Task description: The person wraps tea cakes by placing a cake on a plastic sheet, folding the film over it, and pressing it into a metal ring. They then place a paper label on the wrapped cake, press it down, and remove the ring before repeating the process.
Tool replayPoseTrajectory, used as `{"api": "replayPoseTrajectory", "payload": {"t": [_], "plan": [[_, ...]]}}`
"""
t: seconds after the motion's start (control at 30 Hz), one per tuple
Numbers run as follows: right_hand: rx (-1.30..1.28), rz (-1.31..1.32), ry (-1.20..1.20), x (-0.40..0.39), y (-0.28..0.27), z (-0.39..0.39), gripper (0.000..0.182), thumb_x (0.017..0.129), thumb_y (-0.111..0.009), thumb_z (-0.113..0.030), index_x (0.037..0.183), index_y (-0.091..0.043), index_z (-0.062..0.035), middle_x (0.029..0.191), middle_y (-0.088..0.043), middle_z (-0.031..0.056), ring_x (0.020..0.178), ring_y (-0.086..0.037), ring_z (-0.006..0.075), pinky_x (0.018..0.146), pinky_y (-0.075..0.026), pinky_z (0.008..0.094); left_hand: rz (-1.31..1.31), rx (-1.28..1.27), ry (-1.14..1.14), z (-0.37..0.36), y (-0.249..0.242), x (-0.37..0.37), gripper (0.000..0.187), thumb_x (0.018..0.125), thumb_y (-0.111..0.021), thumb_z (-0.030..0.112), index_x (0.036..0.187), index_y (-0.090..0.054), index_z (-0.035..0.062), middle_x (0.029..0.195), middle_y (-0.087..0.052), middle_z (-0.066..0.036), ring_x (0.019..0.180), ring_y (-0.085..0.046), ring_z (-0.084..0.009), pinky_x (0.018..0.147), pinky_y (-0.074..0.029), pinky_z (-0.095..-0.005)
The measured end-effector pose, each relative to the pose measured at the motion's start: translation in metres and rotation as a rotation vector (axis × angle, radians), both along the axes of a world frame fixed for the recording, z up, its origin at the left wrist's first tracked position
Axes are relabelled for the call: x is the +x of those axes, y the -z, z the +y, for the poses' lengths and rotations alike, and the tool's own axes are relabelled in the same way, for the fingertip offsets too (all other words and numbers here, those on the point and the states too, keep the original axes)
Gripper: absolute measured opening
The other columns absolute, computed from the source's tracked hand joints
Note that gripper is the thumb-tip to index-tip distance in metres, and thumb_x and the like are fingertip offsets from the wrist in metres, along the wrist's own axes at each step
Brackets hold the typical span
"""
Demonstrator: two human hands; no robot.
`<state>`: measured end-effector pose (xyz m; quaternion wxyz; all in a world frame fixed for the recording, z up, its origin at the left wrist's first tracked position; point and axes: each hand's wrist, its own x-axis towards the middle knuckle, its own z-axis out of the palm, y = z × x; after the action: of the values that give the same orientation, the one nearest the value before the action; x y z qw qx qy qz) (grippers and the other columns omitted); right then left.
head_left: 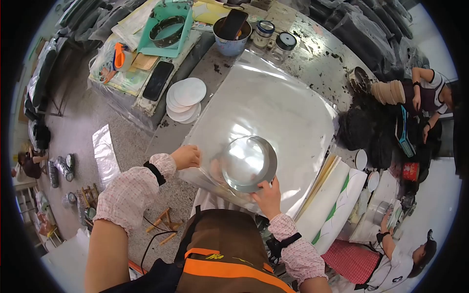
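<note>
Brown apron (220,234), shiny metal ring (271,160)

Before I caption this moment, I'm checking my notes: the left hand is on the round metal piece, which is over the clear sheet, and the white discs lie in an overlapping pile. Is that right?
Not quite: the head view shows the right hand on the round metal piece. That piece is over the clear sheet, and the white discs overlap in a pile.

Phone (233,24) in blue bowl (231,47); jars (264,35) (two, lidded) nearby.
</note>
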<state>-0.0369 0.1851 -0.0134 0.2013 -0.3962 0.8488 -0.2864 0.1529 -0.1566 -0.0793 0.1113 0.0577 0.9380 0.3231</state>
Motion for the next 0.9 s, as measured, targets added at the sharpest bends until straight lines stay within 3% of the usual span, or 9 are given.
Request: {"api": "replayPoseTrajectory", "payload": {"t": [0.23,0.33,0.43,0.53,0.63,0.67,0.73,0.83,0.9], "plan": [[-0.015,0.015,-0.025,0.0,0.005,0.001,0.043,0.066,-0.087,-0.019,0.095,-0.058,-0.0059,0.133,-0.046,0.0243,0.116,-0.051,0.0417,0.091,-0.048,0.0465,-0.261,-0.326,0.052,0.014,-0.029,-0.02,0.008,0.075,-0.074,0.021,0.077,-0.074,0.0141,0.091,-0.068,-0.003,0.094,-0.062,-0.0278,0.084,-0.05,-0.0407],[-0.029,-0.045,0.018,0.002,0.003,-0.003,0.043,0.066,-0.087,-0.02,0.095,-0.058,-0.0064,0.131,-0.047,0.0236,0.114,-0.052,0.0411,0.088,-0.05,0.0463,-0.317,-0.103,-0.064,0.006,-0.017,-0.017,0.008,0.075,-0.073,0.02,0.071,-0.072,0.0131,0.089,-0.067,-0.005,0.092,-0.063,-0.0282,0.083,-0.05,-0.0422],[-0.072,-0.011,0.015,0.002,-0.007,-0.007,0.038,0.067,-0.087,-0.019,0.09,-0.06,-0.006,0.119,-0.052,0.0207,0.107,-0.056,0.0389,0.086,-0.05,0.0444,-0.242,-0.125,-0.041,0.004,-0.008,-0.01,0.01,0.075,-0.073,0.02,0.074,-0.068,0.0113,0.089,-0.065,-0.005,0.092,-0.063,-0.0275,0.082,-0.05,-0.042],[-0.089,0.051,-0.025,0.002,-0.01,-0.011,0.037,0.067,-0.087,-0.018,0.091,-0.061,-0.0062,0.119,-0.052,0.0212,0.107,-0.056,0.0392,0.085,-0.05,0.0449,0.273,-0.139,-0.195,0.011,-0.083,-0.04,0.013,0.075,-0.076,0.019,0.085,-0.069,0.0122,0.091,-0.065,-0.005,0.095,-0.061,-0.0273,0.083,-0.049,-0.042],[-0.103,0.028,-0.017,0.002,-0.015,-0.012,0.035,0.067,-0.087,-0.018,0.09,-0.063,-0.0063,0.121,-0.052,0.0216,0.108,-0.056,0.0396,0.086,-0.05,0.0448,-0.062,-0.018,-0.196,-0.008,-0.067,-0.02,0.019,0.074,-0.078,0.017,0.09,-0.067,0.0125,0.092,-0.064,-0.004,0.094,-0.06,-0.0271,0.082,-0.049,-0.0416],[-0.109,0.005,-0.024,-0.002,-0.014,-0.011,0.035,0.067,-0.087,-0.017,0.09,-0.063,-0.0063,0.121,-0.052,0.0216,0.108,-0.057,0.0399,0.086,-0.05,0.0448,-0.07,-0.051,-0.052,-0.007,-0.052,-0.01,0.018,0.072,-0.079,0.018,0.084,-0.068,0.0117,0.089,-0.063,-0.005,0.093,-0.06,-0.0271,0.082,-0.048,-0.0412],[-0.117,-0.054,-0.017,-0.001,-0.012,-0.003,0.033,0.068,-0.086,-0.017,0.089,-0.063,-0.0065,0.122,-0.053,0.0217,0.108,-0.057,0.0405,0.087,-0.05,0.0448,-0.111,0.014,-0.062,-0.004,-0.021,0.003,0.016,0.074,-0.079,0.019,0.082,-0.068,0.0109,0.087,-0.063,-0.005,0.093,-0.06,-0.0271,0.083,-0.048,-0.0409],[-0.062,-0.23,-0.02,0.005,-0.053,0.02,0.031,0.068,-0.085,-0.017,0.087,-0.063,-0.0069,0.124,-0.052,0.0223,0.109,-0.058,0.0418,0.088,-0.05,0.0446,-0.115,0.077,-0.084,-0.009,-0.004,0.005,0.011,0.078,-0.075,0.018,0.081,-0.069,0.0091,0.085,-0.063,-0.005,0.093,-0.059,-0.0274,0.083,-0.048,-0.0405],[-0.107,-0.261,-0.184,0.015,-0.077,0.037,0.034,0.068,-0.085,-0.02,0.09,-0.063,-0.0065,0.128,-0.051,0.024,0.112,-0.056,0.0436,0.091,-0.049,0.0458,-0.092,0.049,-0.073,-0.005,-0.002,0.006,0.01,0.082,-0.072,0.017,0.081,-0.07,0.0077,0.086,-0.064,-0.006,0.092,-0.059,-0.0278,0.082,-0.048,-0.0409]]}}
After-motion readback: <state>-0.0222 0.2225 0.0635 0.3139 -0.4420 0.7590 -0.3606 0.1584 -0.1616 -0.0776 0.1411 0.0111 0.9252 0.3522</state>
